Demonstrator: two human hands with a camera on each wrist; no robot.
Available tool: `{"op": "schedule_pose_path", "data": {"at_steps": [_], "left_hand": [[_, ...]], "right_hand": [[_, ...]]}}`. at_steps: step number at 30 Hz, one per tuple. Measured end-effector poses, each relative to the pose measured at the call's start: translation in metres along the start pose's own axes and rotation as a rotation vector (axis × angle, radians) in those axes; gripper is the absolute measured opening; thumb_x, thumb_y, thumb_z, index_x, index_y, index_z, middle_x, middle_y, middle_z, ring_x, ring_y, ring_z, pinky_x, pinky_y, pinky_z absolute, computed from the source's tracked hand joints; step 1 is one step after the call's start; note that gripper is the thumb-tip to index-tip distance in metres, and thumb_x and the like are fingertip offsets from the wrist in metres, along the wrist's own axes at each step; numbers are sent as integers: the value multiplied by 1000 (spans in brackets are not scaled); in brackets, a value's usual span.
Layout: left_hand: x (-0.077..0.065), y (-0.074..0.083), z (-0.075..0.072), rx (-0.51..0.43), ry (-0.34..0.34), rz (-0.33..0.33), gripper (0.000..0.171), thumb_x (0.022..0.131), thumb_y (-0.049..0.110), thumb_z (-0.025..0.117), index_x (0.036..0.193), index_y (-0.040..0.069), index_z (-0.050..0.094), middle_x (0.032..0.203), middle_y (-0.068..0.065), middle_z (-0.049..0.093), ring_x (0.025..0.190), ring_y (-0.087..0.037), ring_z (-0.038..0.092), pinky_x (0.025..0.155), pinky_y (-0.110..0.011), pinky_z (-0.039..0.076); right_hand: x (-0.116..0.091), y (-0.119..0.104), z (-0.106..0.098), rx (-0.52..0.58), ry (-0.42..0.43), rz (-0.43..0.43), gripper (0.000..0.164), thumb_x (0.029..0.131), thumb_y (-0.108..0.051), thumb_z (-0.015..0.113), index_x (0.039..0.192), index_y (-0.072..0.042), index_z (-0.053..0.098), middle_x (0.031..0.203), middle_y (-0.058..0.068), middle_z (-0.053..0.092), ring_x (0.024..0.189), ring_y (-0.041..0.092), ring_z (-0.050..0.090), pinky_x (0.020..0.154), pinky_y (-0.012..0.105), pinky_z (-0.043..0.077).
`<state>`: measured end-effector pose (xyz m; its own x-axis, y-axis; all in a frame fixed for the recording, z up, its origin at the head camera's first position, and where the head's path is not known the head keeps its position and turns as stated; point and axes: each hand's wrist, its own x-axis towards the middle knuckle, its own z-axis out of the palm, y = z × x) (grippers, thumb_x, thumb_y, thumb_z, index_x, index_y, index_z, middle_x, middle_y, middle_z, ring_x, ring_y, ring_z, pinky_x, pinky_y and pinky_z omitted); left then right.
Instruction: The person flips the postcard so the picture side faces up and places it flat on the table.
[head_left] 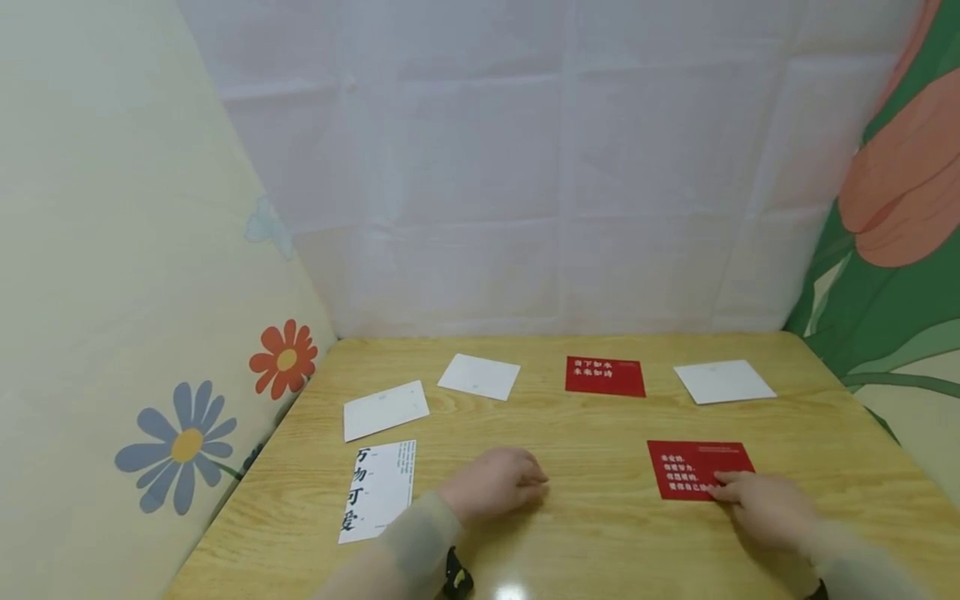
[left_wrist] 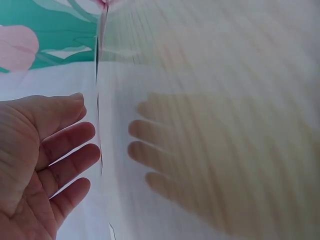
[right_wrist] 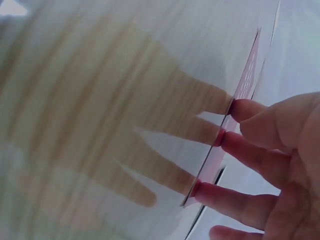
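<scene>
On the right, a red card (head_left: 693, 467) with white characters lies on the table, its lower right corner under the fingers of my right hand (head_left: 772, 507). The right wrist view shows several fingertips (right_wrist: 201, 189) along the edge of this red card (right_wrist: 245, 82), the fingers extended. My left hand (head_left: 498, 482) is low over the middle of the table, fingers loosely bent and holding nothing (left_wrist: 55, 155). Left of it lies a white card (head_left: 382, 492) with large black characters, partly overlapped by the left forearm.
Along the back of the wooden table (head_left: 600, 542) lie another red card (head_left: 604, 377), a white card (head_left: 480, 377) and a white card (head_left: 724, 382) further right. One more white card (head_left: 386, 410) lies at the left. A white cloth (head_left: 480, 192) hangs behind.
</scene>
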<state>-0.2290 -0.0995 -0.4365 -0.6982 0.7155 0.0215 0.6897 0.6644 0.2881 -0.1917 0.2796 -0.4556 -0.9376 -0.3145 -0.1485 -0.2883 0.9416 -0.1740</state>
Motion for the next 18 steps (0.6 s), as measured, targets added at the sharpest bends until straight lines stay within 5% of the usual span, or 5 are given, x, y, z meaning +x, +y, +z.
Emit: {"op": "schedule_pose_path", "data": {"at_steps": [18], "left_hand": [[9,2,5,-8,8,-19,20,93,26,64,106,16,74,108,5,67,102,-9,60,94,-27,45]], "right_hand": [[-25,94,-8,43,-33,180,31,86,-1,51,109,3,70,121,28,59,112,55,49,88,67,37]]}}
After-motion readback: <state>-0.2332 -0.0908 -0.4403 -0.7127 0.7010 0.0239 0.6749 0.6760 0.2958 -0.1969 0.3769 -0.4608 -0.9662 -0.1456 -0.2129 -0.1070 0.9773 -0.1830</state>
